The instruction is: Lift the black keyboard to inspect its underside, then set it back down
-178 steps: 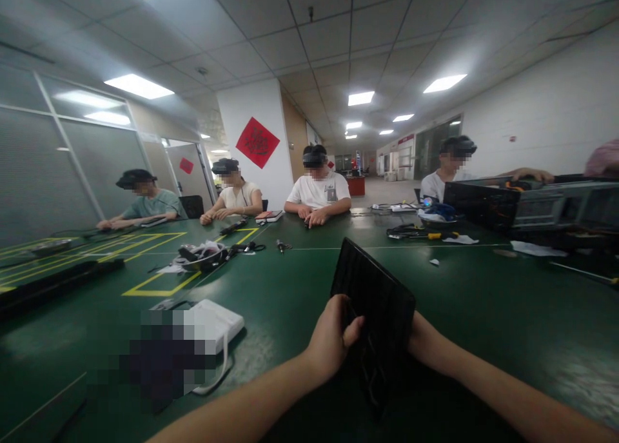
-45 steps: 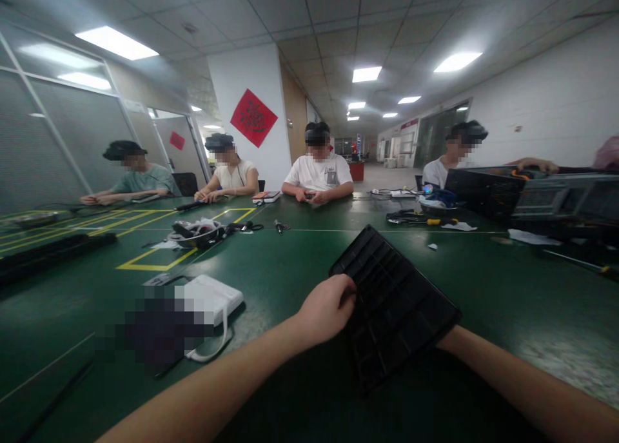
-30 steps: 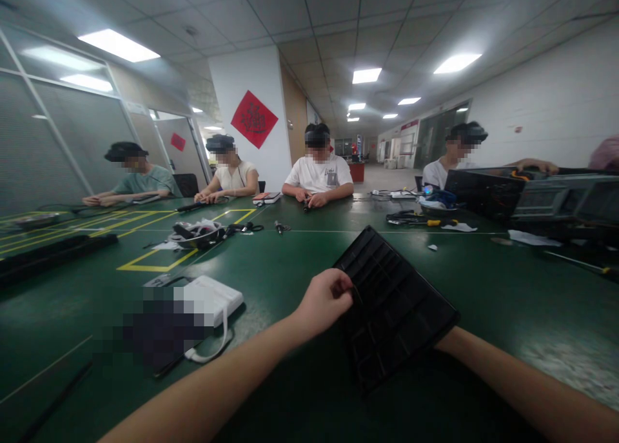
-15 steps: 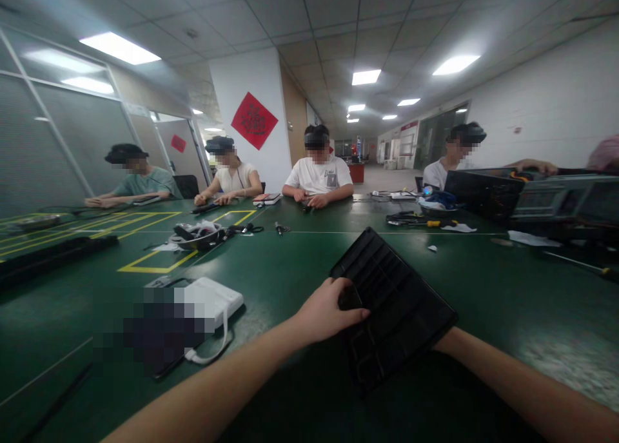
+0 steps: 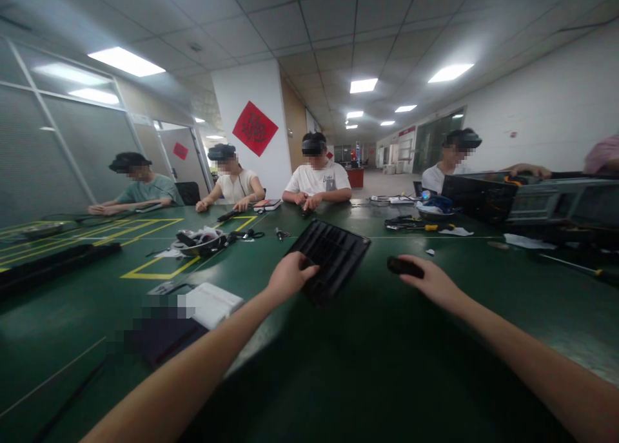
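My left hand (image 5: 291,276) grips the near left edge of a black ribbed plastic panel (image 5: 336,256), with its thumb on the upper face. The panel is tilted above the green table, its ribs and compartments facing me. Farther right, my right hand (image 5: 432,278) is closed around a short, dark, rounded object (image 5: 403,267). One end of that object sticks out to the left of the fingers; its exact kind cannot be made out. A gap separates this hand from the panel.
On the green table (image 5: 367,365), a white box (image 5: 215,303) lies by my left forearm. Beyond it stands a bowl (image 5: 203,244) of small parts. Yellow-handled tools (image 5: 425,226) and an open computer case (image 5: 556,201) are at right. Several people sit across the table.
The panel has moved away from me and left with my left hand. My right hand, before mostly hidden behind the panel, is now apart on the right, holding the dark object.
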`<state>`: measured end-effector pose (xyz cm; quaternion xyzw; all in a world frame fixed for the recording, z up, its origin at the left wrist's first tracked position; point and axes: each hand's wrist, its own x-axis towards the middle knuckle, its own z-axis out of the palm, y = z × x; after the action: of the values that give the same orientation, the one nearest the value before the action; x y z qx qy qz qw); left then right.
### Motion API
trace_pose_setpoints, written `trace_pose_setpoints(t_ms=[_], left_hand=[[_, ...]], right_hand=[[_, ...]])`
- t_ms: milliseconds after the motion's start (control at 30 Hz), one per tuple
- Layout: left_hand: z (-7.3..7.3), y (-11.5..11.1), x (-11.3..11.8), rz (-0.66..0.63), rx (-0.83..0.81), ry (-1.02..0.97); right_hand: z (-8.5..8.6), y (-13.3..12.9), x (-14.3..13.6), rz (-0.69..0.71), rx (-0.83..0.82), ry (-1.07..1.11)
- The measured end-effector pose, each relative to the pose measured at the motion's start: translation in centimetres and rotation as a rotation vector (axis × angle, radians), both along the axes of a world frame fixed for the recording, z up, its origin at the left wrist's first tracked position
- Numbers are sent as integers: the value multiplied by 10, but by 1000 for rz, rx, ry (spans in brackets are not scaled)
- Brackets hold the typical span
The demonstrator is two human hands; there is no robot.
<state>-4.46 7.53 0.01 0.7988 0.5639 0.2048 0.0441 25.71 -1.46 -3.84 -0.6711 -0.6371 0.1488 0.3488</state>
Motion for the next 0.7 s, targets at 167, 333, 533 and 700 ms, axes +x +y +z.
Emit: trace_pose_setpoints(t_ms=[167,333,533,700], left_hand=[[31,62,-65,324,-94,105],[33,87,-115,513,-153,184],[15,96,-133,526,-193,225],[10,108,-131,486,-192,222]], right_hand=[[-11,5,55,-470,-84,-270],[-22,2,64,-630,-203,-382],[-21,3,58,-721,-117,-443],[-24,5,64,-715,-165,-406]])
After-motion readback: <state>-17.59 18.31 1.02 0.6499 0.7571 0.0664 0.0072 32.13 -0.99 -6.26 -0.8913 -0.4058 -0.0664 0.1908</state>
